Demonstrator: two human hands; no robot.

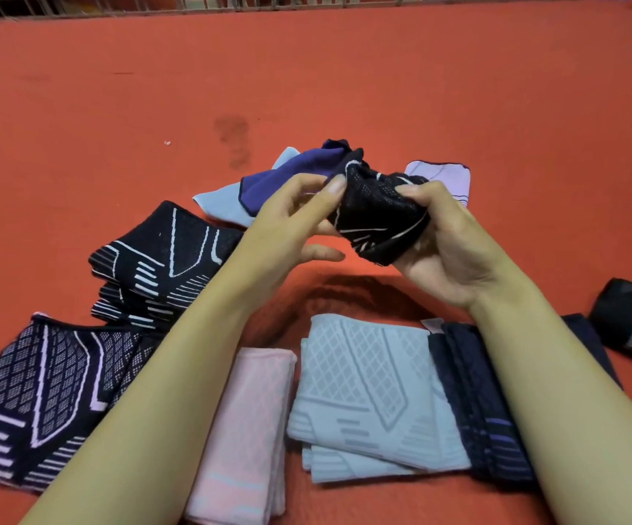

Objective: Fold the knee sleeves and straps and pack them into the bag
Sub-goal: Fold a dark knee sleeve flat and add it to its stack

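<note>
Above the orange mat [344, 89], my right hand [443, 248] curls around a bunched black sleeve [377, 217] while my left hand [291, 225] pinches its edge; folded sleeves [363, 392] lie near me.

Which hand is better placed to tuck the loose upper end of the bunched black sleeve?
Probably the left hand: its thumb already touches the black sleeve at its upper edge, other fingers free. The right hand is wrapped round the bundle, supporting it.
</note>
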